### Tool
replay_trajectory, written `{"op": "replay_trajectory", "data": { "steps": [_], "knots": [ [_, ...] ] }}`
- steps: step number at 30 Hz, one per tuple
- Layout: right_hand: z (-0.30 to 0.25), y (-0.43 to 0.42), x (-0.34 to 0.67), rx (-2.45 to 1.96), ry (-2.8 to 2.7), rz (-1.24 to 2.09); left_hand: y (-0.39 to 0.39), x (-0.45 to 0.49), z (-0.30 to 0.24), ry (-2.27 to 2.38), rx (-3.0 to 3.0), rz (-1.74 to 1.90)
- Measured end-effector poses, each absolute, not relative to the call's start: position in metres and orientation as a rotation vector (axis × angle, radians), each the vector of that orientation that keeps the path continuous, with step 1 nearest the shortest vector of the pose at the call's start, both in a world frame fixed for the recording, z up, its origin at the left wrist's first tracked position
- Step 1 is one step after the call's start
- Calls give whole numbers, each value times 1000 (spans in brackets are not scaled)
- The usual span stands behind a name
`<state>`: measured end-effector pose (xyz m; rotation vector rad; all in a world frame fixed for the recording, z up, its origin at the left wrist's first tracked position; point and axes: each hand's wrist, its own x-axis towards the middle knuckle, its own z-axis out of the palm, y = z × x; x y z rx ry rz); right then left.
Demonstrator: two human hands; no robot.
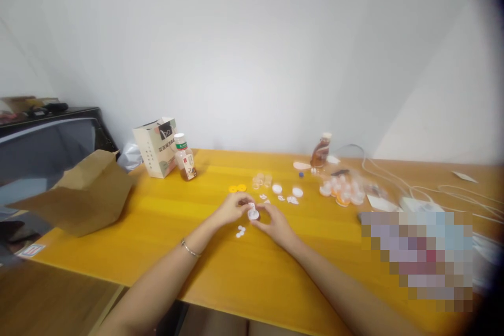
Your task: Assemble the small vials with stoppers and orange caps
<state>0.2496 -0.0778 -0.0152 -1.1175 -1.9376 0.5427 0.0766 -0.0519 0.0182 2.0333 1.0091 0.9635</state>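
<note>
Both hands meet over the middle of the table. My right hand grips a small round white cap-like part by its right side, between thumb and fingers. My left hand is closed at the cap's upper left, its fingertips pinching a small white piece over it; the piece's exact shape is too small to tell. Several small white discs lie just below my left hand. Beyond the hands are little white pieces, two white round caps and two yellow round caps.
Clear small cups stand behind the hands. At right lie a cluster of clear and orange containers, a brown bottle and white cables. A labelled bottle, a carton and an open brown paper bag are at left.
</note>
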Motion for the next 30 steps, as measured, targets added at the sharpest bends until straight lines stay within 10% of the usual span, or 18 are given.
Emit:
{"op": "replay_trajectory", "data": {
  "steps": [30],
  "knots": [
    [-18,-70,246,-1098,-1975,534,-60,83,20,1001,2358,918]
  ]
}}
